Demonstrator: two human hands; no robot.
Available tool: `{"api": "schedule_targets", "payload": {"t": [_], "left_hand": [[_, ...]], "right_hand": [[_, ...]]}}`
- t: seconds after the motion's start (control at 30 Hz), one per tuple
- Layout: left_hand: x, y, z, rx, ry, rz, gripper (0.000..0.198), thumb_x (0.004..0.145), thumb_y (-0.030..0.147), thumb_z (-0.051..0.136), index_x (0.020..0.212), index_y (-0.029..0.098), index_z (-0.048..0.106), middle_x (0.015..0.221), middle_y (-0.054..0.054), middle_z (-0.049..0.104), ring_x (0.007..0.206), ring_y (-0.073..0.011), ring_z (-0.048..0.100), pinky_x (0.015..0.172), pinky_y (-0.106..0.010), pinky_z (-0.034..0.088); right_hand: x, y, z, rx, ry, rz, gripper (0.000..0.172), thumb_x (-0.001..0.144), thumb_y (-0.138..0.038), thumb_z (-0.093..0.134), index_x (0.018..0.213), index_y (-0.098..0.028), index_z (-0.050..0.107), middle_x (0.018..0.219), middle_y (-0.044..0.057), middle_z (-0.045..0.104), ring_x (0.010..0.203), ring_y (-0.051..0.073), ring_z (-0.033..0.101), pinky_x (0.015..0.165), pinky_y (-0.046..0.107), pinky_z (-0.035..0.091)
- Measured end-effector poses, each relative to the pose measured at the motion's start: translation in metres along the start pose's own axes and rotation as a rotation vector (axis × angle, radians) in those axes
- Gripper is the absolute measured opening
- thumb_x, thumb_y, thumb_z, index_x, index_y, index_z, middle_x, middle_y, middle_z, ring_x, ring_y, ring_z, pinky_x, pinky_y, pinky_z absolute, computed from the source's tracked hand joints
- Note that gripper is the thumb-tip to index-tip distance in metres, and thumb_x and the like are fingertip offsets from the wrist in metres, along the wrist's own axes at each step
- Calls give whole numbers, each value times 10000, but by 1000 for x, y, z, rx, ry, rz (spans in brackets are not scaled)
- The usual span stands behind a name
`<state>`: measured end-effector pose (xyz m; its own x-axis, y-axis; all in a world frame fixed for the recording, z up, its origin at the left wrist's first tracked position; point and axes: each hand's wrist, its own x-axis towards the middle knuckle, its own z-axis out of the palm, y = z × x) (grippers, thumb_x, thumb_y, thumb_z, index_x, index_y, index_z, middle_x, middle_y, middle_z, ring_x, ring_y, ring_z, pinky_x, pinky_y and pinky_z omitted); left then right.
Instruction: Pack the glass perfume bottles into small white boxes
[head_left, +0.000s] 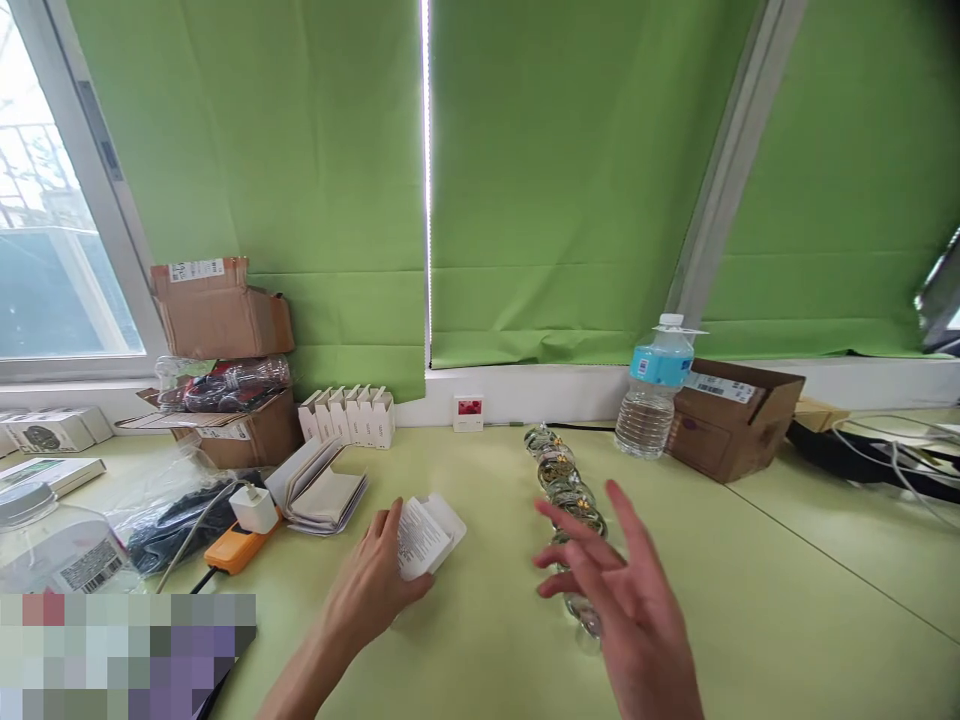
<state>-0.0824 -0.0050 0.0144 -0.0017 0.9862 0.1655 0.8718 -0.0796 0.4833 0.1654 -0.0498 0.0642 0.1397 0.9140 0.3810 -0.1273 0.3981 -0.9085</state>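
My left hand (371,585) grips a small white box (426,532) with printed text and an open flap, just above the light green table (750,600). My right hand (626,600) hovers with its fingers spread and holds nothing. It is over the near end of a row of clear round glass pieces with gold insides (564,482), which runs from the wall toward me. The nearest pieces are partly hidden behind my right hand.
A water bottle (654,390) and an open cardboard box (731,415) stand at the back right. A row of small white boxes (350,415), flat folded cartons (319,490), stacked cardboard boxes (225,370), a charger on an orange power strip (244,530) and bags lie at left.
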Motion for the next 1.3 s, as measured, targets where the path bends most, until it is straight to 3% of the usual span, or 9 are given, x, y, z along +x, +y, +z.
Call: {"api": "schedule_targets", "payload": {"t": [0.07, 0.2, 0.33, 0.67, 0.77, 0.83, 0.93, 1.0, 1.3], "left_hand": [[2, -1, 2, -48, 44, 17, 869, 706, 372, 642, 1463, 213, 244, 1428, -123, 425, 1258, -290, 467, 1008, -369, 394], [4, -1, 6, -142, 113, 26, 872, 706, 366, 665, 1453, 204, 246, 1434, -126, 416, 1328, -302, 388, 1075, -419, 335], [6, 1, 9, -224, 185, 32, 985, 638, 434, 753, 1446, 213, 234, 1383, -121, 454, 1271, -315, 450, 1029, -434, 391], [16, -13, 24, -486, 378, 67, 575, 876, 401, 525, 1371, 218, 298, 1231, -122, 537, 1090, -252, 578, 910, -405, 487], [19, -19, 31, -579, 500, 122, 597, 879, 365, 518, 1367, 228, 203, 1255, -129, 492, 1077, -223, 579, 867, -368, 516], [18, -20, 33, -513, 535, 162, 455, 887, 350, 492, 1282, 232, 298, 1280, -130, 467, 1127, -224, 549, 887, -366, 507], [15, -18, 32, -307, 456, 176, 188, 911, 328, 419, 1038, 236, 523, 1258, -111, 490, 1167, -241, 515, 918, -372, 482], [13, -15, 32, -212, 358, 174, 225, 914, 296, 392, 958, 242, 605, 1225, -96, 518, 1136, -242, 535, 919, -373, 478], [22, -19, 50, 42, 171, 116, 387, 920, 348, 419, 1285, 297, 538, 1384, -79, 463, 1247, -241, 505, 1007, -370, 436]], "right_hand": [[5, 0, -6, 0, 1, -12, 768, 912, -447, 546, 1513, -302, 90, 1276, 158, 605, 785, 215, 662, 617, 381, 597], [1, 18, -5, -156, -318, 168, 591, 902, -518, 516, 1386, -186, 446, 1153, 161, 666, 747, 206, 657, 628, 370, 597], [-13, 32, 8, -357, -447, 165, 460, 897, -527, 487, 1121, -172, 675, 1008, 112, 709, 763, 203, 659, 636, 322, 578], [-17, 50, 10, -948, -853, -193, 218, 844, -189, 512, 973, -218, 686, 867, 31, 737, 752, 184, 686, 677, 221, 482], [-16, 50, 12, -1122, -926, -227, 214, 835, -173, 527, 983, -207, 678, 904, 48, 738, 810, 218, 700, 669, 234, 467], [-16, 47, 14, -1198, -958, -233, 207, 833, -169, 539, 984, -201, 677, 911, 49, 738, 814, 223, 705, 651, 234, 460], [-16, 45, 15, -1252, -976, -280, 165, 816, -180, 580, 947, -201, 678, 882, 33, 742, 798, 217, 706, 600, 229, 439], [-17, 50, 15, -1260, -969, -336, 121, 815, -207, 601, 909, -207, 678, 847, 18, 744, 761, 205, 706, 544, 228, 408], [-25, 107, 13, -1253, -886, -569, 92, 810, -251, 634, 737, -198, 613, 680, 8, 715, 578, 183, 680, 374, 275, 213]]}}
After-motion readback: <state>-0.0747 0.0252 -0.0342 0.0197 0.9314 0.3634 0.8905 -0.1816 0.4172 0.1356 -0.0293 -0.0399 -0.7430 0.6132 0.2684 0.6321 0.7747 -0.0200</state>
